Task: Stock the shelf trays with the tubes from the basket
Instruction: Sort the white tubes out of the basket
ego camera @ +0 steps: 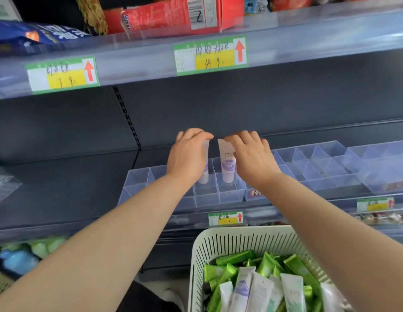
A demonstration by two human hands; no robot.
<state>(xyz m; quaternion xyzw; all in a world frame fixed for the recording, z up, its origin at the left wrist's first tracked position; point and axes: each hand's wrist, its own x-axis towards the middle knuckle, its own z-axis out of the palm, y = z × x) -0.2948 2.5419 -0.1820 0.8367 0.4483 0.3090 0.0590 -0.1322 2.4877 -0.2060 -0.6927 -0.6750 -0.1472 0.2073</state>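
My left hand (189,158) pinches the crimped top of the left tube (205,176), fingers curled over it. My right hand (252,158) does the same with the right tube (228,165), fingertips closed on its flat end. Both tubes hang cap-down straight below my fingertips, their caps inside neighbouring compartments of the clear tray (137,183); I cannot tell whether the caps touch the tray floor. So the step in hand is seating this pair. As I judge it, the next move calls for lowering each tube until it stands on its cap and letting go gently so neither tips against the divider. After that, both hands reach for the basket (218,242), well below my fingers and nearer to me, where the green and white tubes (263,284) lie heaped. The compartments left of my left fingers and right of my right fingers hold nothing, so most of the stocking lies ahead
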